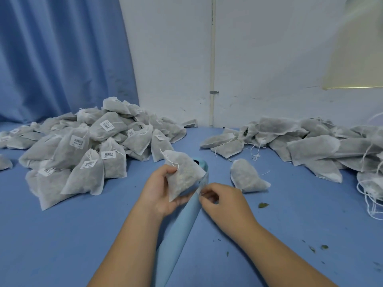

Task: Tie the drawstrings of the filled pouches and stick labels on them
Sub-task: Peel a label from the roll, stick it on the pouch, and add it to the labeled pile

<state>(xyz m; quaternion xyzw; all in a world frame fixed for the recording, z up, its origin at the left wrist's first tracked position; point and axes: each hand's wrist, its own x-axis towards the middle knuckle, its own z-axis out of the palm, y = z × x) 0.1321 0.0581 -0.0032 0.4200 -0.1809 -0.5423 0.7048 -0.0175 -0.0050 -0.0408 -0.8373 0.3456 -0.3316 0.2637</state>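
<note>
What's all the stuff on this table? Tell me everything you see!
labelled pouches: big pile, grey-white with white labels, left side
unlabelled pouches: pile, grey-white, right side
loose pouch: one, grey-white, alone right of the strip
held pouch: one, grey-white, in left hand
label strip: one, light blue, table middle
leaf bits: several, green, table's right
table: one, blue, under everything
curtain: one, blue, back left
wall: one, white, behind
left hand: one, grips held pouch
right hand: one, pinches label strip
</note>
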